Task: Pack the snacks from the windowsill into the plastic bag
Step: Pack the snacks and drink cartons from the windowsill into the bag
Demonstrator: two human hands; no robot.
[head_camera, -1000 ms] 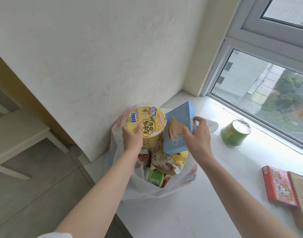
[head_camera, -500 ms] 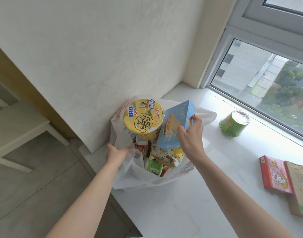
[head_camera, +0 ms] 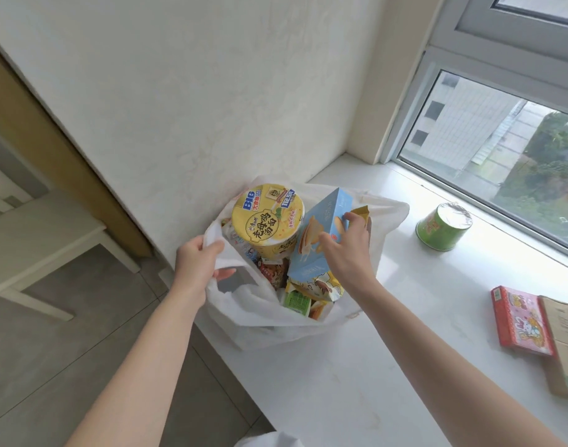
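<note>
A white plastic bag [head_camera: 260, 321] stands at the left end of the white windowsill [head_camera: 356, 382], stuffed with snacks. A big yellow noodle cup [head_camera: 268, 219] sticks out of its top at the back. Beside it a light blue biscuit box [head_camera: 321, 233] leans upright in the bag, and my right hand [head_camera: 347, 250] grips its upper edge. My left hand [head_camera: 198, 262] pinches the bag's left handle and holds it up. Small packets, among them a green carton [head_camera: 297, 301], lie lower in the bag. A green cup [head_camera: 443, 225] and a red box [head_camera: 521, 321] lie on the sill.
A brown cardboard box [head_camera: 563, 346] rests against the red box at the right edge. The window frame [head_camera: 488, 195] runs along the sill's far side. A wall stands right behind the bag. Below left are a grey tiled floor and a pale table [head_camera: 40, 246].
My left hand left the noodle cup, dropped to the bag's left side and then lifted its handle. My right hand pushed the blue box lower into the bag.
</note>
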